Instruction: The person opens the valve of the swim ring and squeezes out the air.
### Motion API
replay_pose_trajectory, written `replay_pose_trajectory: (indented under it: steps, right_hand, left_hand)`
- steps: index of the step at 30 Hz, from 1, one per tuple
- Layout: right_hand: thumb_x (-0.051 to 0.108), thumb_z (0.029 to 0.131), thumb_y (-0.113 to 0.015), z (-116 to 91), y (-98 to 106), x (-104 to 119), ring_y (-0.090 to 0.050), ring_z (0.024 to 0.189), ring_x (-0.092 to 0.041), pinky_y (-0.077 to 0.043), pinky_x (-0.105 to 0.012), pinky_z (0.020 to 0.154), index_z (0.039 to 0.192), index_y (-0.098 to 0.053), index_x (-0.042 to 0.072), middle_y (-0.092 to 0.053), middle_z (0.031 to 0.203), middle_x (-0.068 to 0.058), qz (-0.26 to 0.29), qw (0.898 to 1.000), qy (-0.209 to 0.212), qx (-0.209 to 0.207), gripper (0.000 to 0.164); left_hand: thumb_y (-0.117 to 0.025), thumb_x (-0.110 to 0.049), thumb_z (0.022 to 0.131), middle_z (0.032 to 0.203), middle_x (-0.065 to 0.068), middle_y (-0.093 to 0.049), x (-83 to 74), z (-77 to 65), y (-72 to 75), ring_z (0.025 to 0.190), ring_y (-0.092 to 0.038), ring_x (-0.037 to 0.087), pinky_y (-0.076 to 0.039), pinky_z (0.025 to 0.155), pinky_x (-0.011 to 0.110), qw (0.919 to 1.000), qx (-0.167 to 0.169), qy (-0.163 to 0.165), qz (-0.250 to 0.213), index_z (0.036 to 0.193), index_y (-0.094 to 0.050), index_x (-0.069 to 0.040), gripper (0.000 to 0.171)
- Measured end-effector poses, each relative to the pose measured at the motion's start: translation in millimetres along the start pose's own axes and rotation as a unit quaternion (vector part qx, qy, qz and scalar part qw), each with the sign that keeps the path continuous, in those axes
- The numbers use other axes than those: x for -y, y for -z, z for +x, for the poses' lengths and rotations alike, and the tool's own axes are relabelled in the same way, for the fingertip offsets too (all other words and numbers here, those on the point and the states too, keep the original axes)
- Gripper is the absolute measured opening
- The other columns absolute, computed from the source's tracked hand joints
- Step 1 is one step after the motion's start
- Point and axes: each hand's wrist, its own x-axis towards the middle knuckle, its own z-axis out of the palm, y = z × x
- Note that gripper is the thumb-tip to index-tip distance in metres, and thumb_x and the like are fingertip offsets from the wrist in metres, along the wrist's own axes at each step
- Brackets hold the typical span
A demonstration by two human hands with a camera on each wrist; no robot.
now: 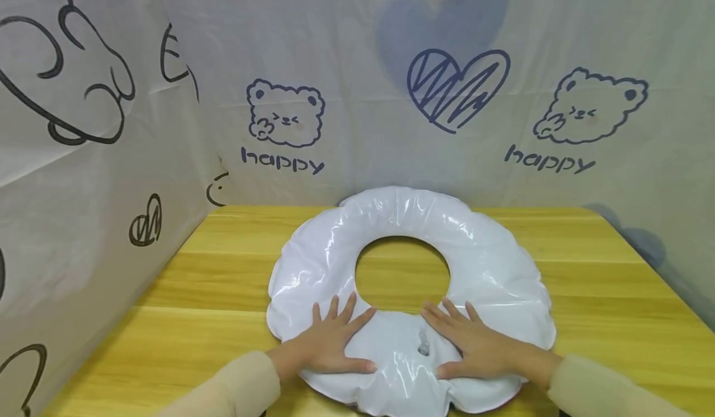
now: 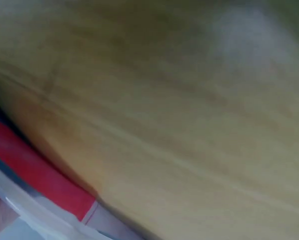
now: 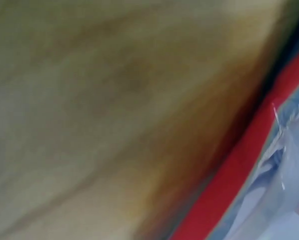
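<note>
A white inflated swim ring (image 1: 491, 262) lies flat on the wood-grain table (image 1: 212, 305) in the head view. My left hand (image 1: 329, 340) rests on its near left part, fingers spread and pointing away from me. On the near right part lies my right hand (image 1: 475, 345), its fingers spread too. Between the hands a small clear valve (image 1: 424, 344) sticks up from the ring. Both wrist views look low over the table, with a red band on the ring's edge (image 2: 44, 175) in the left one and a similar red edge (image 3: 239, 165) in the right one.
A white cloth (image 1: 357, 144) printed with bears, hearts and "happy" hangs behind the table's far edge. More of this printed cloth (image 1: 72, 218) stands along the left side. Bare tabletop shows through the ring's round hole and on both sides of it.
</note>
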Motion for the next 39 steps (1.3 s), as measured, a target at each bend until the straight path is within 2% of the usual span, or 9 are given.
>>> replay_pose_trajectory:
  steps: [7,11,16,19,22,25,29,34,39]
  right_hand:
    - [0.056,0.082,-0.058,5.6,-12.9,1.9,-0.013,0.136,-0.053,0.0,-0.073,0.1,0.145,-0.029,0.006,-0.026,0.151,-0.018,-0.029,0.999,-0.011,-0.017,0.086]
    - [0.062,0.079,-0.056,8.3,-16.4,7.0,-0.015,0.136,-0.053,-0.002,-0.073,0.1,0.144,-0.032,0.005,-0.028,0.151,-0.018,-0.074,0.997,-0.026,-0.022,0.09]
    - [0.072,0.075,-0.051,10.5,-17.7,14.7,-0.022,0.135,-0.051,-0.009,-0.072,0.101,0.141,-0.036,0.003,-0.031,0.149,-0.018,-0.151,0.987,-0.035,-0.031,0.097]
    - [0.073,0.074,-0.051,10.0,-16.5,16.0,-0.024,0.134,-0.05,-0.012,-0.071,0.101,0.141,-0.037,0.003,-0.033,0.149,-0.018,-0.169,0.985,-0.03,-0.03,0.097]
    - [0.072,0.075,-0.052,7.0,-11.1,15.2,-0.023,0.135,-0.049,-0.014,-0.071,0.101,0.142,-0.035,0.005,-0.031,0.149,-0.017,-0.149,0.988,-0.025,-0.016,0.097]
    - [0.071,0.075,-0.054,2.0,-1.5,12.1,-0.024,0.135,-0.047,-0.016,-0.069,0.102,0.142,-0.036,0.008,-0.032,0.149,-0.016,-0.126,0.992,-0.013,-0.017,0.094]
    - [0.067,0.079,-0.053,-3.2,13.5,1.0,-0.028,0.134,-0.046,-0.02,-0.066,0.102,0.14,-0.041,0.008,-0.035,0.147,-0.018,-0.149,0.986,0.006,-0.072,0.085]
    - [0.056,0.085,-0.054,-6.8,32.1,-21.9,-0.022,0.136,-0.047,-0.015,-0.064,0.106,0.14,-0.039,0.006,-0.031,0.149,-0.02,-0.151,0.98,-0.037,-0.127,0.076]
    - [0.052,0.087,-0.054,-9.6,40.4,-46.4,-0.012,0.138,-0.048,-0.007,-0.064,0.108,0.144,-0.032,0.003,-0.022,0.151,-0.024,-0.131,0.978,-0.095,-0.131,0.078]
  left_hand:
    - [-0.047,-0.075,0.076,0.155,0.02,-0.004,-3.6,2.2,-8.6,0.137,-0.004,0.053,-0.007,0.098,0.076,0.9992,-0.014,0.011,0.037,0.148,-0.021,-0.032,0.088]
    - [-0.048,-0.077,0.074,0.155,0.021,-0.008,-7.0,2.1,-11.2,0.137,-0.007,0.053,-0.008,0.098,0.076,0.9974,-0.03,0.019,0.062,0.147,-0.024,-0.031,0.09]
    - [-0.045,-0.081,0.07,0.154,0.022,-0.01,-11.9,1.4,-13.6,0.137,-0.01,0.053,-0.011,0.098,0.075,0.9912,-0.045,0.028,0.121,0.148,-0.023,-0.031,0.095]
    - [-0.044,-0.082,0.07,0.154,0.022,-0.01,-12.8,1.1,-12.7,0.137,-0.011,0.053,-0.011,0.098,0.075,0.9888,-0.043,0.027,0.14,0.148,-0.022,-0.03,0.096]
    - [-0.044,-0.081,0.072,0.154,0.023,-0.011,-10.8,-0.5,-9.3,0.136,-0.013,0.054,-0.011,0.1,0.073,0.9896,-0.041,0.01,0.137,0.148,-0.021,-0.028,0.095]
    - [-0.042,-0.079,0.075,0.154,0.023,-0.013,-5.1,-3.8,-5.3,0.135,-0.016,0.054,-0.012,0.102,0.072,0.9905,-0.057,-0.013,0.124,0.149,-0.021,-0.025,0.094]
    - [-0.039,-0.077,0.079,0.153,0.023,-0.015,7.2,-9.6,2.4,0.136,-0.017,0.052,-0.012,0.101,0.072,0.988,-0.106,-0.021,0.11,0.148,-0.023,-0.019,0.092]
    - [-0.042,-0.072,0.081,0.152,0.026,-0.015,25.7,-10.9,15.0,0.137,-0.011,0.053,-0.011,0.102,0.072,0.9829,-0.149,0.014,0.108,0.148,-0.022,-0.012,0.092]
    - [-0.047,-0.067,0.081,0.151,0.03,-0.013,47.3,-6.6,21.3,0.136,-0.008,0.056,-0.006,0.105,0.069,0.9768,-0.176,0.079,0.092,0.147,-0.025,-0.007,0.091]
